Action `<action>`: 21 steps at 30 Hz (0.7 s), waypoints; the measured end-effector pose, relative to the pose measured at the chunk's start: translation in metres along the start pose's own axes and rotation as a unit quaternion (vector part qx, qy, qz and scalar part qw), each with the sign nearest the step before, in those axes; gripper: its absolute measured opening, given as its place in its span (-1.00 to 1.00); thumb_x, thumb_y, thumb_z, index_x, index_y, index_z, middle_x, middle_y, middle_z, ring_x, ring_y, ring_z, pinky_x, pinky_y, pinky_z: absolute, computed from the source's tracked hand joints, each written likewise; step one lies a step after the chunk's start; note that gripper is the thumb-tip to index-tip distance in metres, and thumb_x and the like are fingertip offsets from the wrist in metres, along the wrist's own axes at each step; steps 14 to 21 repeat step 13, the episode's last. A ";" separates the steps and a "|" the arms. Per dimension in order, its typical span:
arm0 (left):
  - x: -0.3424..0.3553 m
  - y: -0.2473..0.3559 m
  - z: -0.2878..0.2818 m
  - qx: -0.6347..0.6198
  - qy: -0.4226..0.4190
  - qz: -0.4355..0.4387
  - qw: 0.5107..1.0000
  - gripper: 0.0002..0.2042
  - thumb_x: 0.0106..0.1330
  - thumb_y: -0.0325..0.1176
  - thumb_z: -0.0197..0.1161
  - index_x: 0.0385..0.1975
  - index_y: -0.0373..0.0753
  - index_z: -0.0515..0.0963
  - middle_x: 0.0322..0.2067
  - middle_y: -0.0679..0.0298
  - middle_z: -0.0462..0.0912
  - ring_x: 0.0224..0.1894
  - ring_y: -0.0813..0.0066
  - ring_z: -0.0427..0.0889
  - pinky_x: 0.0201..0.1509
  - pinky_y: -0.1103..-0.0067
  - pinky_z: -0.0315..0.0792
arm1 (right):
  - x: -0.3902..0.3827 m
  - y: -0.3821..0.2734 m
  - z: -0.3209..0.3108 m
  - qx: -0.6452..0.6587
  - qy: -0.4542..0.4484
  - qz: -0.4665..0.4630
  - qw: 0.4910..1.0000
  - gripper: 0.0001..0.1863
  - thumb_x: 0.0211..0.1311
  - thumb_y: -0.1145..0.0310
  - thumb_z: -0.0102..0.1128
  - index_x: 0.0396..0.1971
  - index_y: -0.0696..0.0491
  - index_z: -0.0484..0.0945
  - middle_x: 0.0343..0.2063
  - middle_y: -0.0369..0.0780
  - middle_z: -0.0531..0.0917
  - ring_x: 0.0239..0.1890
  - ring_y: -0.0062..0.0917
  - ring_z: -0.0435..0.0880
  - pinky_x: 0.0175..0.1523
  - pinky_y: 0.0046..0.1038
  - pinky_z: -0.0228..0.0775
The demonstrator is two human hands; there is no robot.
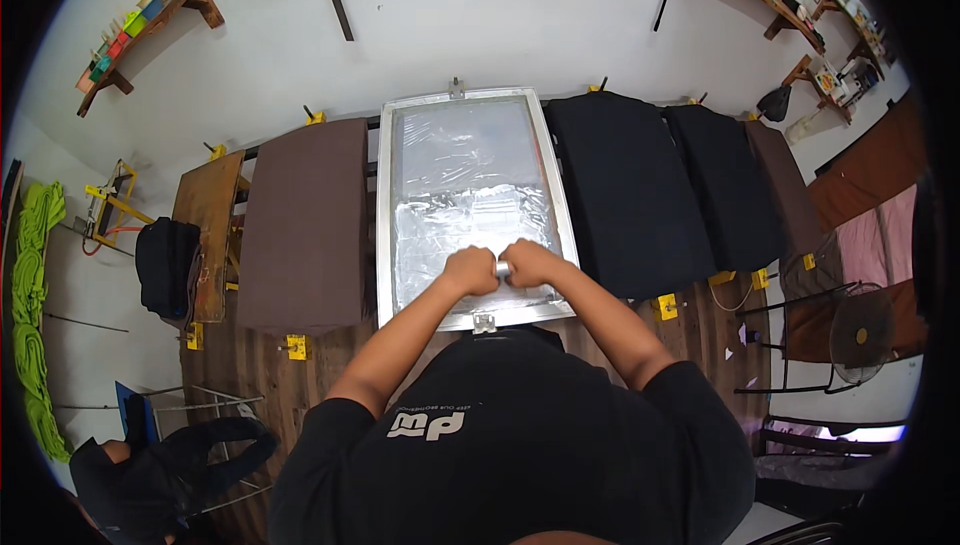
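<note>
In the middle lies a silk-screen printing frame (386, 205) with a silver metal rim. Its mesh (470, 145) is pale grey, with shiny clear film or tape over parts of it. Both my fists are closed around a squeegee (503, 269), whose silver handle shows only between them; its lower edge is hidden. My left hand (472, 272) grips it on the left and my right hand (532, 263) on the right, over the near half of the screen. A metal clamp bracket (484, 323) sits on the frame's near edge.
Left of the frame is a brown fabric-covered board (305, 225), then a bare wooden board (207, 235) with dark folded cloth (167, 267). Black fabric-covered boards (630, 195) stand right. A seated person (170, 475) is lower left; a fan (862, 333) stands far right.
</note>
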State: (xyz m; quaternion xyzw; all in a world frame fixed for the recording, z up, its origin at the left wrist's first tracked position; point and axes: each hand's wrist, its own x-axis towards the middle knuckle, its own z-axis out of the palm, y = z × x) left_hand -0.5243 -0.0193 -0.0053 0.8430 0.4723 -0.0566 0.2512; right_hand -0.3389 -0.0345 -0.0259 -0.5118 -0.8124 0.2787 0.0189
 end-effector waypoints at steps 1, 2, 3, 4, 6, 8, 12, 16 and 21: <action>0.012 -0.005 -0.005 0.008 0.027 -0.001 1.000 -0.77 0.02 -0.25 0.30 -0.38 -0.20 0.75 -0.30 -0.02 0.77 -0.19 -0.01 0.77 -0.07 0.23 0.65 | 0.011 0.002 -0.008 -0.023 0.035 0.001 0.999 -0.80 -0.18 0.37 0.32 -0.44 0.05 0.72 -0.41 0.02 0.74 -0.26 -0.04 0.74 -0.09 -0.10 0.60; 0.024 -0.009 -0.007 0.003 0.075 -0.008 0.997 -0.77 0.02 -0.25 0.32 -0.36 -0.19 0.75 -0.25 -0.01 0.76 -0.18 0.00 0.77 -0.06 0.23 0.65 | 0.019 0.003 -0.013 -0.037 0.087 0.014 0.995 -0.80 -0.18 0.37 0.33 -0.45 0.04 0.73 -0.41 0.01 0.74 -0.27 -0.04 0.74 -0.07 -0.10 0.60; 0.033 -0.014 -0.011 0.013 0.094 0.000 0.995 -0.76 0.01 -0.26 0.34 -0.35 -0.20 0.74 -0.21 0.00 0.76 -0.16 0.01 0.77 -0.07 0.23 0.66 | 0.030 0.004 -0.015 -0.036 0.126 0.010 0.991 -0.81 -0.16 0.35 0.33 -0.45 0.04 0.73 -0.41 0.01 0.74 -0.28 -0.04 0.74 -0.08 -0.11 0.61; 0.040 -0.017 -0.012 0.023 0.098 -0.013 0.995 -0.76 -0.02 -0.28 0.34 -0.36 -0.22 0.74 -0.25 0.01 0.76 -0.19 0.02 0.77 -0.09 0.25 0.66 | 0.038 0.006 -0.016 -0.048 0.130 0.013 0.990 -0.80 -0.16 0.35 0.33 -0.45 0.04 0.73 -0.41 0.01 0.74 -0.29 -0.05 0.75 -0.09 -0.12 0.62; 0.043 -0.017 -0.012 0.028 0.085 -0.009 0.996 -0.76 -0.02 -0.28 0.34 -0.37 -0.23 0.74 -0.27 0.01 0.77 -0.20 0.02 0.77 -0.10 0.26 0.67 | 0.043 0.006 -0.016 -0.079 0.131 0.019 0.988 -0.80 -0.15 0.32 0.33 -0.45 0.06 0.73 -0.42 0.02 0.74 -0.30 -0.05 0.75 -0.12 -0.14 0.63; 0.038 -0.018 -0.008 0.034 0.086 0.010 0.996 -0.76 -0.04 -0.27 0.33 -0.40 -0.24 0.74 -0.33 0.01 0.77 -0.24 0.02 0.78 -0.10 0.26 0.67 | 0.036 0.005 -0.006 -0.079 0.129 0.026 0.988 -0.79 -0.16 0.32 0.34 -0.45 0.06 0.73 -0.42 0.02 0.74 -0.29 -0.06 0.76 -0.12 -0.13 0.63; 0.013 -0.009 0.019 0.043 0.054 0.025 0.997 -0.73 -0.07 -0.28 0.34 -0.37 -0.26 0.75 -0.30 -0.08 0.76 -0.21 -0.05 0.78 -0.05 0.23 0.66 | 0.003 -0.010 0.012 -0.078 0.082 0.036 0.993 -0.77 -0.20 0.36 0.31 -0.43 0.03 0.74 -0.39 0.03 0.75 -0.25 -0.03 0.76 -0.06 -0.10 0.63; 0.015 -0.009 0.017 0.044 0.055 0.027 0.997 -0.73 -0.07 -0.28 0.34 -0.37 -0.26 0.75 -0.30 -0.08 0.76 -0.21 -0.05 0.78 -0.05 0.23 0.66 | -0.006 -0.012 0.018 -0.055 0.073 0.042 0.995 -0.74 -0.18 0.36 0.31 -0.38 0.00 0.77 -0.36 0.04 0.75 -0.21 -0.04 0.76 -0.01 -0.11 0.63; 0.015 -0.009 0.017 0.044 0.055 0.027 0.997 -0.73 -0.07 -0.28 0.34 -0.37 -0.26 0.75 -0.30 -0.08 0.76 -0.21 -0.05 0.78 -0.05 0.23 0.66 | -0.006 -0.012 0.018 -0.055 0.073 0.042 0.995 -0.74 -0.18 0.36 0.31 -0.38 0.00 0.77 -0.36 0.04 0.75 -0.21 -0.04 0.76 -0.01 -0.11 0.63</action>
